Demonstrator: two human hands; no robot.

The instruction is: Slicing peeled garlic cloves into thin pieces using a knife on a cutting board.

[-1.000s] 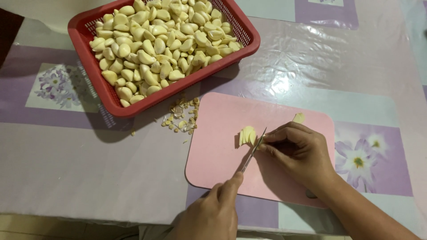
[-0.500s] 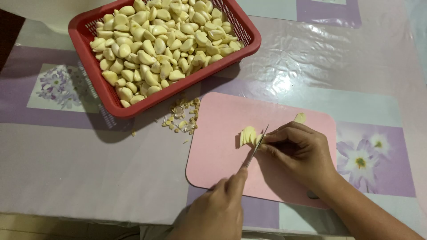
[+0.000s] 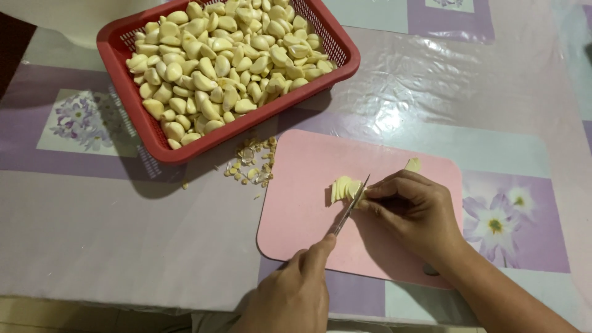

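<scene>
My left hand point(image 3: 296, 293) comes in from the bottom edge and grips a small knife point(image 3: 350, 205), index finger along its back. The blade's tip rests against a peeled garlic clove point(image 3: 357, 192), which the fingertips of my right hand point(image 3: 413, 209) pin to a pink cutting board point(image 3: 296, 203). A small fan of cut garlic slices point(image 3: 340, 187) lies just left of the blade. One loose garlic piece point(image 3: 412, 164) sits near the board's far edge, above my right hand.
A red plastic basket point(image 3: 132, 117) heaped with peeled garlic cloves point(image 3: 228, 55) stands at the back left. Garlic trimmings point(image 3: 253, 163) lie between basket and board. The table wears a glossy lilac flowered cloth point(image 3: 512, 216); its front edge runs along the bottom.
The knife has shifted slightly right along the clove, and the pile of slices beside it has grown a little. Both hands stay in nearly the same place.
</scene>
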